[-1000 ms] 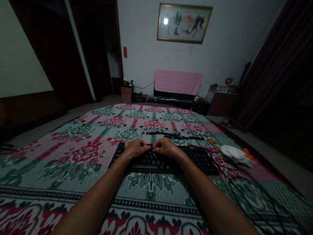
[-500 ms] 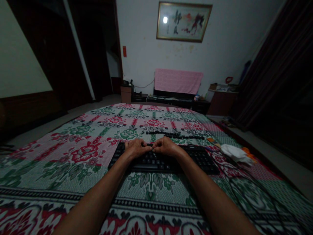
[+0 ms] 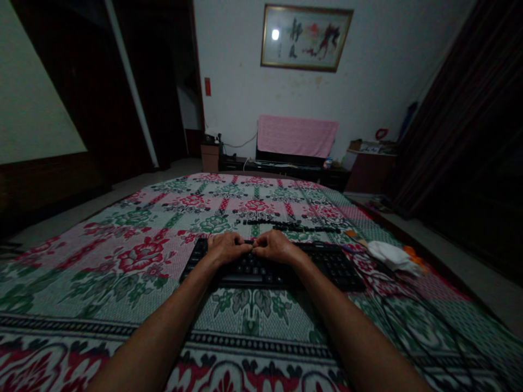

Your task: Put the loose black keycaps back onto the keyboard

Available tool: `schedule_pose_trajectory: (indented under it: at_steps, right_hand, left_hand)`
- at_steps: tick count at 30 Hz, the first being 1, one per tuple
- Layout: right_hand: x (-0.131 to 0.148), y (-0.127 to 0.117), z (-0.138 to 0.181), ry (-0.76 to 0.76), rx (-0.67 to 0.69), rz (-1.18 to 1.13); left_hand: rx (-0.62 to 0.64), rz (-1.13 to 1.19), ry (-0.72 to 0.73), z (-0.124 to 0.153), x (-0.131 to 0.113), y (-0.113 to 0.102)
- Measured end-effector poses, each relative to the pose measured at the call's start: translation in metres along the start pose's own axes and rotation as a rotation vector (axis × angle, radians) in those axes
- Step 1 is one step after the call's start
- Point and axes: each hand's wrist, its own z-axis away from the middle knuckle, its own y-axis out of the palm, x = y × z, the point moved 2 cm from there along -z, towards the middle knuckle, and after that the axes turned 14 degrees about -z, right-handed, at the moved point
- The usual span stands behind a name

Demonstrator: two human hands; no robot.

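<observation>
A black computer keyboard point(image 3: 343, 267) lies flat on a patterned cloth. My left hand point(image 3: 229, 246) rests over its upper left part, fingers curled towards the back edge and thumb stretched right. Beside it, my right hand point(image 3: 274, 246) is closed in a pinch over the upper middle keys, its fingertips almost meeting my left thumb. Whatever is between the right fingertips is too small and dark to make out. The keys under both hands are hidden. Behind the keyboard lies a row of small black loose keycaps point(image 3: 304, 227).
Right of the keyboard are a brush point(image 3: 356, 237), a crumpled white cloth or tissue point(image 3: 391, 255) and something orange point(image 3: 417, 260). A black cable point(image 3: 412, 305) loops over the patterned cloth point(image 3: 134, 296). A pink cloth point(image 3: 296, 134) hangs by the far wall.
Both hands stay at the same part of the keyboard; the right fingertips have shifted very slightly left. The view has moved a little. The loose keycaps lie as before.
</observation>
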Motion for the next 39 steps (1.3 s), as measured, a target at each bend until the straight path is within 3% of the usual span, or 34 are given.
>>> schedule_pose_trajectory:
  at_steps: [6, 12, 15, 19, 23, 28, 39]
  right_hand:
    - [0.005, 0.001, 0.001, -0.03, -0.055, 0.065]
    - [0.001, -0.006, 0.0, -0.125, -0.214, -0.073]
    - [0.004, -0.008, 0.0, -0.229, -0.329, -0.09]
    - [0.008, -0.006, 0.001, -0.312, -0.397, -0.077]
    - [0.011, -0.003, 0.002, -0.355, -0.453, -0.076]
    - [0.013, -0.003, 0.003, -0.374, -0.42, -0.168]
    - [0.017, -0.006, 0.005, -0.409, -0.175, -0.326]
  left_hand:
    - [-0.013, 0.068, 0.009, -0.004, 0.004, 0.001]
    - [-0.152, 0.325, 0.02, -0.006, 0.004, -0.006]
    - [-0.077, 0.464, 0.062, -0.001, -0.001, -0.011]
    - [0.105, 0.854, 0.077, 0.003, -0.004, -0.01]
    - [0.131, 1.12, 0.031, 0.0, -0.004, -0.003]
    - [0.191, 1.308, -0.003, -0.001, -0.005, -0.004]
    - [0.397, 1.391, -0.062, 0.003, 0.001, -0.003]
